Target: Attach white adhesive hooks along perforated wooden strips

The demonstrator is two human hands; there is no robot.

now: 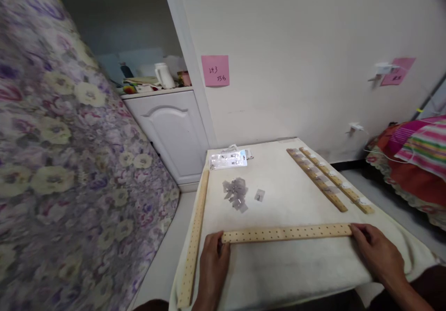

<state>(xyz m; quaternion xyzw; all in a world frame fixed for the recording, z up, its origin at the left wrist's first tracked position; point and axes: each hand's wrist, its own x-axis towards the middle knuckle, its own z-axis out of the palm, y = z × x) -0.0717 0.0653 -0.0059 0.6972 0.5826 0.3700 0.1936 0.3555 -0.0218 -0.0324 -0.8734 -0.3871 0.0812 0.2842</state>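
A long, pale wooden strip with rows of small holes (287, 233) lies crosswise near the front of the table. My left hand (214, 260) pinches its left end between thumb and fingers. At the opposite end, my right hand (378, 250) grips the strip the same way. Beyond it sits a pile of small clear plastic packets (236, 193), with tiny items inside that are too small to name. One single packet (259, 195) lies just right of the pile.
Another perforated strip (194, 243) runs along the table's left edge. On the right lie two strips, one bearing plastic packets (317, 179), one bearing round white pieces (336, 180). Clear blister packaging (228, 159) rests at the back. A floral curtain (87, 162) hangs at left.
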